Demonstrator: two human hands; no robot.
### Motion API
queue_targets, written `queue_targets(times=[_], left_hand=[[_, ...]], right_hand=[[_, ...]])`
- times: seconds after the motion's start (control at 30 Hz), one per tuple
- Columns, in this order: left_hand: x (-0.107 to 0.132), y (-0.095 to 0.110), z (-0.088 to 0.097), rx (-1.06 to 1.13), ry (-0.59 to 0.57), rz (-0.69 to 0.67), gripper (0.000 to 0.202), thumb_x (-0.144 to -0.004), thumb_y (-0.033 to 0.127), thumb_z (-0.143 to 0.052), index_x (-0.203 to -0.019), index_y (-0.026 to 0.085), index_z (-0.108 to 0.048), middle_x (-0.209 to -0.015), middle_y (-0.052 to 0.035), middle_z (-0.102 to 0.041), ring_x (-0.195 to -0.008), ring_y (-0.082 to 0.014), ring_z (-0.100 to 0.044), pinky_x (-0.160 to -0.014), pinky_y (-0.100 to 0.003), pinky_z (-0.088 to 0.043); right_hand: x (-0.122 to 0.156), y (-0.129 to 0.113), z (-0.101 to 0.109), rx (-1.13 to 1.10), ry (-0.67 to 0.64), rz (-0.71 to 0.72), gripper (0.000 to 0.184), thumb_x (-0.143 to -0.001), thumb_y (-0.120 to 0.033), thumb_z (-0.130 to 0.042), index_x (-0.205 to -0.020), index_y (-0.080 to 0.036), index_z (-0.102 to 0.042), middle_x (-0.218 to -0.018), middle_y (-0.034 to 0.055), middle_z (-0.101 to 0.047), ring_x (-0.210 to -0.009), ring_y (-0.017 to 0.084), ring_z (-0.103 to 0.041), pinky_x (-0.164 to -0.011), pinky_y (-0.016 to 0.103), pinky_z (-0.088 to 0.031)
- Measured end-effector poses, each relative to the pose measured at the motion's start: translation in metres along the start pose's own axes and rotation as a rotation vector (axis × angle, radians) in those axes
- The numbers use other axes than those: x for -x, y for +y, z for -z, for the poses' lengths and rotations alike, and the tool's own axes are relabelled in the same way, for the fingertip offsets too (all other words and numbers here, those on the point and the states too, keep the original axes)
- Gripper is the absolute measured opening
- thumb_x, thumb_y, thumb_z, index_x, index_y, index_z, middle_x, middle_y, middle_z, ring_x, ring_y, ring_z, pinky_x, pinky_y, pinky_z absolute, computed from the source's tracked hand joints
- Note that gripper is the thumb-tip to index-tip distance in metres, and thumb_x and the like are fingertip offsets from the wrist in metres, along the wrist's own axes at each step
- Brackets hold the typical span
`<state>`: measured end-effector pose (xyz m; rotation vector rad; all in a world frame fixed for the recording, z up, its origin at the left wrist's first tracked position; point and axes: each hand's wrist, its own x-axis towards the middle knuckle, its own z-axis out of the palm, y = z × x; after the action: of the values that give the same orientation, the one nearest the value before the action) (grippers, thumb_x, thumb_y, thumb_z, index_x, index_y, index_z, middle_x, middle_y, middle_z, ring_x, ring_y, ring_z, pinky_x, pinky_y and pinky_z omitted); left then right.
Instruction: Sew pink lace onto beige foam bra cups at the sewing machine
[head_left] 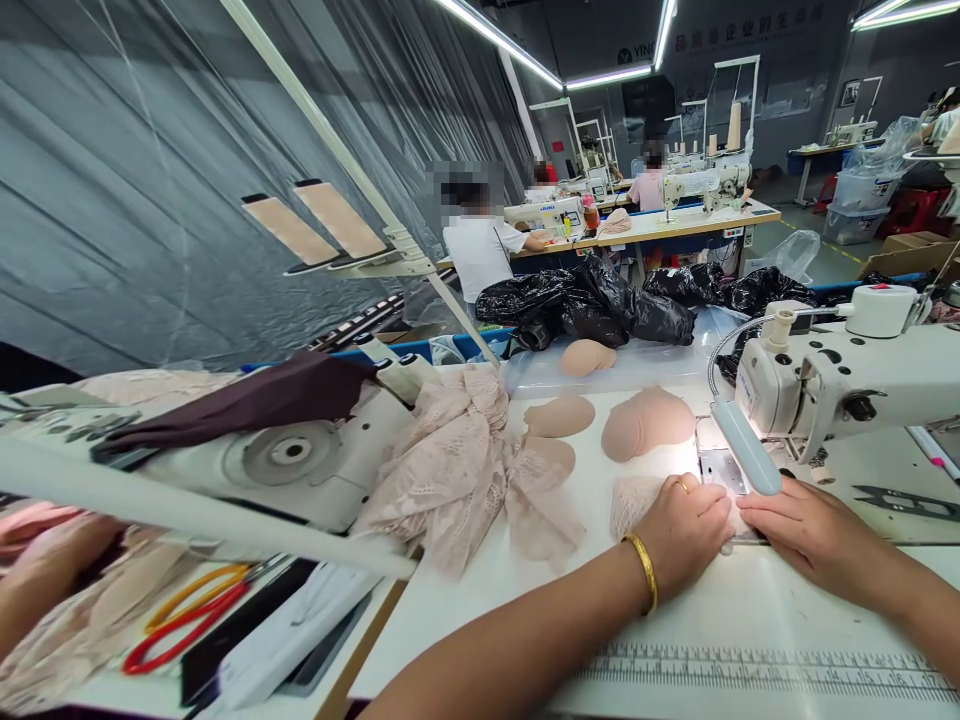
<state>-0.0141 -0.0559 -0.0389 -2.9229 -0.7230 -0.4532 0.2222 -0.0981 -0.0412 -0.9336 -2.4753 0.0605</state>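
left hand (686, 535) is curled over the pale lace piece (632, 505), fingers bunched by the needle plate (721, 470); right hand (799, 525) lies flatter, fingers stretched together, tips at the cloth's edge. cannot tell if either one pinches or just presses. piece sits on the counter (480, 640) in front of the sewing machine (802, 370), some of it showing between the fingertips; hands set on both sides probably keep it flat and steady. lamp (746, 450) hangs right over the spot, likely to light the close work. beige cups (649, 425) lie stacked beyond the left hand, lace pile (450, 460) further left, seemingly parked within reach. snips (907, 502) rest on the machine bed right of the right hand, presumably handy for threads.
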Motion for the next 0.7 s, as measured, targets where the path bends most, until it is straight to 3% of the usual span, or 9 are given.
queue_targets(times=[0.27,0.47,0.7], left_hand=[[-0.016,-0.026,-0.011,0.005,-0.015,-0.129,0.025,-0.105,0.032,-0.049,-0.098,0.015,-0.066,-0.097,-0.0066,-0.068,-0.088,-0.0223,-0.058,-0.079,-0.037,-0.042],[-0.037,-0.052,-0.018,0.042,-0.057,-0.254,0.024,-0.105,0.033,-0.051,-0.105,0.019,-0.070,-0.109,-0.0082,-0.073,-0.098,-0.0228,-0.062,-0.090,-0.038,-0.044],[-0.043,-0.062,-0.021,0.199,-0.085,-0.230,0.026,-0.103,0.039,-0.053,-0.109,0.026,-0.075,-0.111,-0.0094,-0.074,-0.104,-0.0236,-0.063,-0.099,-0.041,-0.046]], right_hand=[[0.004,0.003,-0.005,0.047,-0.015,-0.081,0.033,-0.102,-0.006,-0.041,-0.123,-0.022,-0.060,-0.102,0.0054,-0.071,-0.094,0.023,-0.060,-0.071,0.035,-0.048],[0.002,0.003,-0.004,0.084,-0.018,-0.170,0.023,-0.102,-0.009,-0.042,-0.100,-0.022,-0.061,-0.087,0.0042,-0.065,-0.085,0.023,-0.058,-0.063,0.033,-0.041],[0.000,0.002,-0.002,0.086,-0.010,-0.191,0.025,-0.102,-0.010,-0.039,-0.098,-0.022,-0.061,-0.086,0.0042,-0.063,-0.079,0.022,-0.059,-0.060,0.032,-0.040]])
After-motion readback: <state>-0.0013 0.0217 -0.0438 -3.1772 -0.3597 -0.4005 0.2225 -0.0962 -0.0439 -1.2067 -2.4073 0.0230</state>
